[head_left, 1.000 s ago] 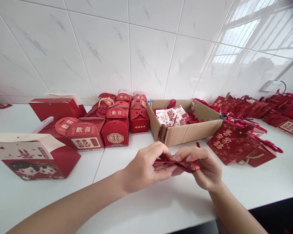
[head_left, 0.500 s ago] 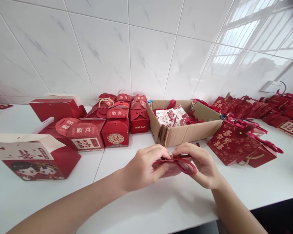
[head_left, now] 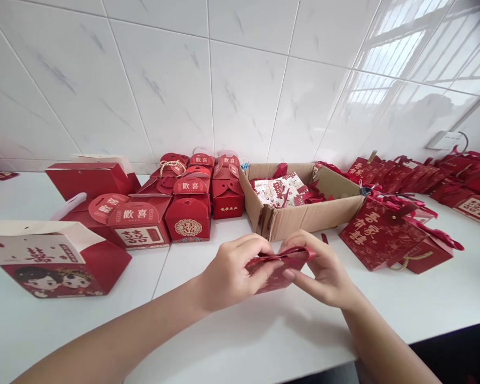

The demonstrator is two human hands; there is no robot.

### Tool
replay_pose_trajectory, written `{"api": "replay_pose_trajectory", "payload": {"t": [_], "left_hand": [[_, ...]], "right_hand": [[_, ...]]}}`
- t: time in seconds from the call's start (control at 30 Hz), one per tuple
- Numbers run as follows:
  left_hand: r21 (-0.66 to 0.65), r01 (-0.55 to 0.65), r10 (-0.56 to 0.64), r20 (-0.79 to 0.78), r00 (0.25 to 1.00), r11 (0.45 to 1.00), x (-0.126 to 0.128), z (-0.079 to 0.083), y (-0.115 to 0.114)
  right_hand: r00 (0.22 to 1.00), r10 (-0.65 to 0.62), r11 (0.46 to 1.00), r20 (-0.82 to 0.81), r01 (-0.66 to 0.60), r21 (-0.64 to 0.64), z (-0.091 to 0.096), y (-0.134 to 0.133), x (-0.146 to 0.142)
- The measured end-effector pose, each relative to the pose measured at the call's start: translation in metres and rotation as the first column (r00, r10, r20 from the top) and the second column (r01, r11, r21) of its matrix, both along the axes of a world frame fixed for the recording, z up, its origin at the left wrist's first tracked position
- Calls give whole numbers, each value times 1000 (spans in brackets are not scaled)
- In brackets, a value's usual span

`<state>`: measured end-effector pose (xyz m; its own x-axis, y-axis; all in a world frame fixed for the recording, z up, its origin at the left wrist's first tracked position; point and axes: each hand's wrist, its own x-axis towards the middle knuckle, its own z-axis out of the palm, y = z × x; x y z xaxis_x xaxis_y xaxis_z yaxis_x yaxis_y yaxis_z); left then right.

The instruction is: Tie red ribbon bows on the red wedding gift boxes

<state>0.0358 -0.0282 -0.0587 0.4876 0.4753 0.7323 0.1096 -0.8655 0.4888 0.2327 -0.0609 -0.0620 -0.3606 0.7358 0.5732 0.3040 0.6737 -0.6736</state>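
2 hands: left hand point(head_left: 232, 273), right hand point(head_left: 325, 274) fingers pinch red bag point(head_left: 272, 281); ribbon loop point(head_left: 299, 251) since pulled in, higher.

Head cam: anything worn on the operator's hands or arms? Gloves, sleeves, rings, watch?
Nothing visible. Left hand and right hand: no gloves, no rings. Left forearm and right forearm are uncovered to the frame edge: no sleeves, watch, bracelet or markings.

Daylight filled the room. The reflection of a window point(head_left: 420, 58) lay as pale glare on the glossy tiled wall point(head_left: 164, 85) at upper right. Only soft shadows fell on the white surface point(head_left: 240, 341) under the left hand point(head_left: 232, 272) and the right hand point(head_left: 324, 274). The middle was sharp; toward the edges the tile lines bent and things looked stretched.
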Motion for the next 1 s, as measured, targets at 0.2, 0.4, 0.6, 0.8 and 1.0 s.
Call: {"api": "replay_pose_trajectory", "payload": {"t": [0.2,0.4,0.6,0.8,1.0], "left_hand": [[-58,-39,40,4,999,998,2,-2,4],[-21,30,-30,-1,1000,999,0,-1,6],[17,22,-22,-3,1000,1000,-1,-3,10],[-41,-65,63,-49,997,997,1,-3,5],[-72,-105,100,-69,993,992,3,0,1]], "right_hand": [[997,-53,996,-62,57,67,-10,5,-6],[994,-64,993,-89,73,95,-11,6,-8],[995,-71,991,-67,78,105,-9,4,-9],[985,-159,971,-65,168,172,-10,5,-14],[963,-249,935,-107,268,233,-7,3,-23]]}}
